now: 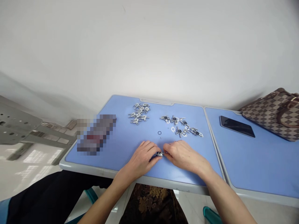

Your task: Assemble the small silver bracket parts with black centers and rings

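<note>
My left hand (143,158) and my right hand (183,155) rest on the blue desk (121,146) near its front edge. Their fingertips meet around one small metal fitting (159,154), which both hands pinch. Beyond the hands lies a tiny black ring (159,133). Farther back, a heap of similar metal fittings (139,113) sits left of centre. A second, looser scatter of metal fittings (182,126) with dark centres spreads to the right.
A blurred-out object (95,134) lies at the desk's left edge. A second blue desk (257,158) adjoins on the right, bearing a black phone (236,126) and a brown checkered handbag (277,112). A white wall stands behind. A grey metal frame (18,127) is at far left.
</note>
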`<state>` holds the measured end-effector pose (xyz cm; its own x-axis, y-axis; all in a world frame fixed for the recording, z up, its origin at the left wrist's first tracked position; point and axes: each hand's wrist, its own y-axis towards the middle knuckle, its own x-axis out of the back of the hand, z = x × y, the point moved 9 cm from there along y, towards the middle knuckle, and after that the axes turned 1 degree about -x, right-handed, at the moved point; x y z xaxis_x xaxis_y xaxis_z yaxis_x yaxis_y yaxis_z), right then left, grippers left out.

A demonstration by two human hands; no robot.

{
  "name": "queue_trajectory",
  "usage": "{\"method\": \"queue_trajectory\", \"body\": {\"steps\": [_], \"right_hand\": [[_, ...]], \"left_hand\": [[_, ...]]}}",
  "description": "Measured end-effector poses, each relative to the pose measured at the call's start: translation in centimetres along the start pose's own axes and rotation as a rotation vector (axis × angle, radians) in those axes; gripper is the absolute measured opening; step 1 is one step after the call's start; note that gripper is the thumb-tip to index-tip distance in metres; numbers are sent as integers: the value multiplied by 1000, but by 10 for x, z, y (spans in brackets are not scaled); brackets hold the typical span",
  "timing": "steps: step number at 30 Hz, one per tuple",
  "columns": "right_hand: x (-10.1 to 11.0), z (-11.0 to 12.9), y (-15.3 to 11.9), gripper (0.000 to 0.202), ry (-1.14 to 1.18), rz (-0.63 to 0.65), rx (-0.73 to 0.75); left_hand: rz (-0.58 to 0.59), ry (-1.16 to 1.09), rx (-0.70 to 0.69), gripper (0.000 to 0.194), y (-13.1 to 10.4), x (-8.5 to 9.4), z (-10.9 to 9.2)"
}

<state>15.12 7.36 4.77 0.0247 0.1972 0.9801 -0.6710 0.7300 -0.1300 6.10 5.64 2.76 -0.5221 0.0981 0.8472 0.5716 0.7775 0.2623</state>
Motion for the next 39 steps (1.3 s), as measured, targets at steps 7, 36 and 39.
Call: {"method": "queue_trajectory", "body": {"steps": [7,36,39], "right_hand": [[-3,-5,0,8,66,52,-20],[11,-65,26,24,133,-263,-274],[2,-51,43,30,90,-183,-246]], "left_hand": [[-5,0,-10,10,1,0,-1],[-460,-56,185,15,-9,47,22],[-468,-47,195,16,-9,48,23]]}}
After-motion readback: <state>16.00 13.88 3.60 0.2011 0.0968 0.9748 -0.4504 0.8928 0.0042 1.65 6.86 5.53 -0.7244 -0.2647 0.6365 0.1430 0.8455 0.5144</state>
